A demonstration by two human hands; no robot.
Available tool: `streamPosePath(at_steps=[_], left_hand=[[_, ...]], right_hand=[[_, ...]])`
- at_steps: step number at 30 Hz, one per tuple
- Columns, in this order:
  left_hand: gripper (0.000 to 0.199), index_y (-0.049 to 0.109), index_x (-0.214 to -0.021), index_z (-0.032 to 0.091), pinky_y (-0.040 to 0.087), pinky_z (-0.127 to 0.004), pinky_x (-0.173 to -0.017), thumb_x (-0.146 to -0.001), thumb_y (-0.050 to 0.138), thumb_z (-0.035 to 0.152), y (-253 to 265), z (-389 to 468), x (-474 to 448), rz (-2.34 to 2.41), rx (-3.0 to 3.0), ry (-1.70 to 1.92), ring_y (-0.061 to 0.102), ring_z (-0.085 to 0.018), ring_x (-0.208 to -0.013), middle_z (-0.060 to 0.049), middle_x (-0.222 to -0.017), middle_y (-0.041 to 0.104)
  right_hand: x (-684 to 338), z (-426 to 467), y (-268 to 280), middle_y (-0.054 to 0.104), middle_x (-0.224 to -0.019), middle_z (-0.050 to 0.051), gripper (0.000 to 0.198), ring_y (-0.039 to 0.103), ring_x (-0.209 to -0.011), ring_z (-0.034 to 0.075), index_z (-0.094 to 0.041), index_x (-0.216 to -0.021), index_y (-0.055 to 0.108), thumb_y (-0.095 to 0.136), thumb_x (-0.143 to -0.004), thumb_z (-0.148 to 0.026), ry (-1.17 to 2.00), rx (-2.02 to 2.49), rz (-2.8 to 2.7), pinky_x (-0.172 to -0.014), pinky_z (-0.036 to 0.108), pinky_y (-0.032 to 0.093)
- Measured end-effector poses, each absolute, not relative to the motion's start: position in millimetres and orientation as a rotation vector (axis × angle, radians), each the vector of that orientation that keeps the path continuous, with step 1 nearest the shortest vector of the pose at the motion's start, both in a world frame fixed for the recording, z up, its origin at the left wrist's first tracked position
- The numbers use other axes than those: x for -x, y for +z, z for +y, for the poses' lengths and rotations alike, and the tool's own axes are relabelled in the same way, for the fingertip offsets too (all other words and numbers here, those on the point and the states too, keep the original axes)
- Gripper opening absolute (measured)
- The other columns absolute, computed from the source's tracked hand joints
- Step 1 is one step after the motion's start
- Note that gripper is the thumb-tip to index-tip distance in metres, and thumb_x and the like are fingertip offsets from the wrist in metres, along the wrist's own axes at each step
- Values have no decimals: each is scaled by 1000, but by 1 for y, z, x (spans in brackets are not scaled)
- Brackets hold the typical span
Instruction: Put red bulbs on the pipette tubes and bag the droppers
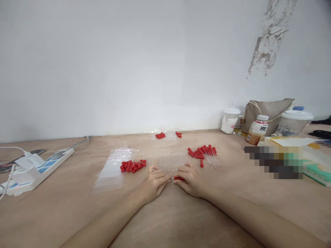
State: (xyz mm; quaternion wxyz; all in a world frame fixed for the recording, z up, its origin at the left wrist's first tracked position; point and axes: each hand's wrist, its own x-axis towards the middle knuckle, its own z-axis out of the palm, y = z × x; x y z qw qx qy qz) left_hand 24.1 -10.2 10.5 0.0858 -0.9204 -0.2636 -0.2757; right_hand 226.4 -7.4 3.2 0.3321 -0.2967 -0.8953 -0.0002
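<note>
My right hand (pixel 191 182) is closed around a red rubber dropper bulb (pixel 179 178), which lies sideways between thumb and fingers. Facing it, my left hand (pixel 155 182) pinches a thin clear glass tube (pixel 172 178), mostly hidden by the fingers, its end at the bulb's opening. Just beyond my hands lies a row of glass dropper tubes (pixel 174 160), with a smaller group of tubes (pixel 148 161) to its left. Loose red bulbs (pixel 132 166) are heaped left of these. To the right, several droppers with red bulbs fitted (pixel 213 158) lie side by side near more loose bulbs (pixel 199 154).
Clear zip bags (pixel 112 168) lie left of the bulbs. A white power strip (pixel 38 172) with cables is at far left. Against the wall rests a bag of bulbs and tubes (pixel 169 135). A cup (pixel 231 121), a drink bottle (pixel 258 130) and a grey bag (pixel 271 112) stand at right.
</note>
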Motion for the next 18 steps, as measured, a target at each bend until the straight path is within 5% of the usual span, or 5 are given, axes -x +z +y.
streamPosePath(at_steps=[7, 18], left_hand=[[20, 56, -103, 23, 26, -34, -86, -87, 44, 20, 11, -12, -22, -839, 2794, -954, 58, -11, -73, 1, -82, 66], [24, 61, -74, 19, 30, -32, -80, -88, 42, 25, 6, -13, -22, -909, 2712, -931, 52, -10, -59, 2, -61, 60]], right_hand=[[-231, -14, 12, 60, -76, 2, 14, 53, -73, 13, -20, -90, 61, 52, -80, -26, 229, 780, -2277, -70, 27, 37], [-229, -14, 3, 59, -74, 4, 11, 52, -73, 15, -18, -84, 61, 52, -78, -20, 219, 799, -2234, -69, 28, 40]])
